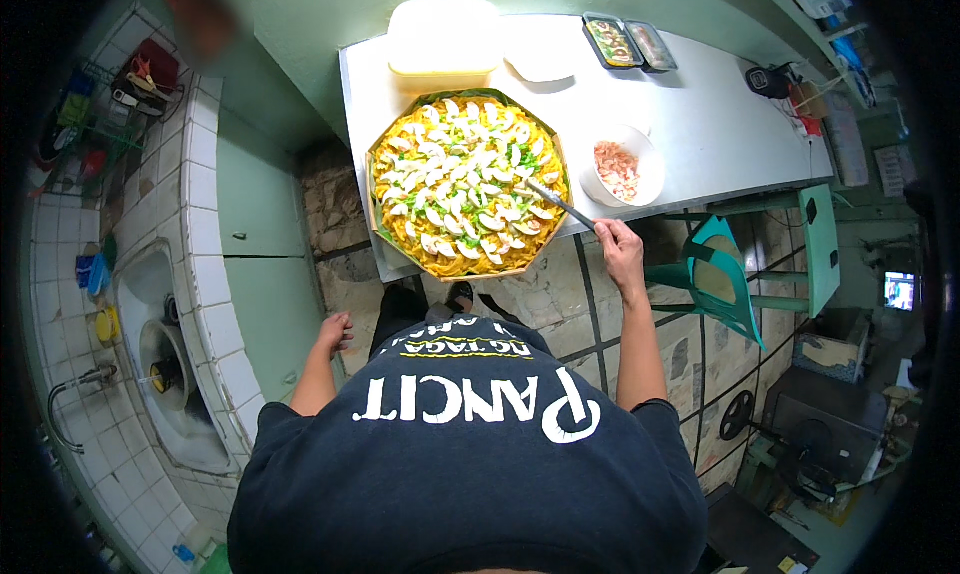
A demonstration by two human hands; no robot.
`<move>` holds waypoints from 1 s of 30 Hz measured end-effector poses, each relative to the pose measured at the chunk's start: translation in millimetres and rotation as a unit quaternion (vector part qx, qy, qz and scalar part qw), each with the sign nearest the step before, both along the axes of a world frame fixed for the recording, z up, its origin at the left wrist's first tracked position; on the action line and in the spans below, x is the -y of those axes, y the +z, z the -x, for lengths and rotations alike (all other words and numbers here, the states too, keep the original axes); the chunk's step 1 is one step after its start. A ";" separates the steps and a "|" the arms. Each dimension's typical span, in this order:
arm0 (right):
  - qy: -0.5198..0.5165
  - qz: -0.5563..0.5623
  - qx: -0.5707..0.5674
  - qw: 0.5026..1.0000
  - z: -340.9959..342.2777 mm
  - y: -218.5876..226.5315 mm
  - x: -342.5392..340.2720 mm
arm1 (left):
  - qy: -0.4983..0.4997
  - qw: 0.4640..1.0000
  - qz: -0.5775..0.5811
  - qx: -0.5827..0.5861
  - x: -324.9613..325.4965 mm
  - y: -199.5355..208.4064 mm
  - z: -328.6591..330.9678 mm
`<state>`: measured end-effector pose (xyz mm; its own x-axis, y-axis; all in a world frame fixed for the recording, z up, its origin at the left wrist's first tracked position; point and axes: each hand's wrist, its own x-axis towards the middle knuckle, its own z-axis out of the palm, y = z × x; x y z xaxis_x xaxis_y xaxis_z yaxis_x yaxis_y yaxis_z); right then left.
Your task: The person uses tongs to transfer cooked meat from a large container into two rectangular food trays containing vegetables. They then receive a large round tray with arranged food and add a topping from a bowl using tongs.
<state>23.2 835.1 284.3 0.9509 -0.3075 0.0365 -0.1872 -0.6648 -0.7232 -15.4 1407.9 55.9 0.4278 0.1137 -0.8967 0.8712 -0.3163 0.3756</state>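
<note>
A large octagonal tray [375, 221] on the white table holds orange-yellow noodles [462, 264] topped with sliced boiled eggs [433, 215] and chopped greens [398, 210]. My right hand [622, 249] grips slim dark tongs [568, 208], whose tips reach over the right part of the noodles. Whether the tips pinch anything is too small to see. To the right of the tray stands a white bowl [650, 179] with small pink pieces [616, 170] in it. My left hand [337, 332] hangs below the table edge, its fingers curled and nothing seen in them.
Behind the tray sit a pale container [443, 36] and a white plate [540, 66]. A black food box with a clear lid [613, 42] lies farther right. A green chair [820, 249] stands at the table's right. On my left is a tiled counter with a sink [150, 304].
</note>
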 end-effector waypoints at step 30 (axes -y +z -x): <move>-0.008 0.274 0.053 0.960 -66.0 35.7 22.5 | 0.017 1.000 -0.001 0.002 3.1 -6.5 -7.9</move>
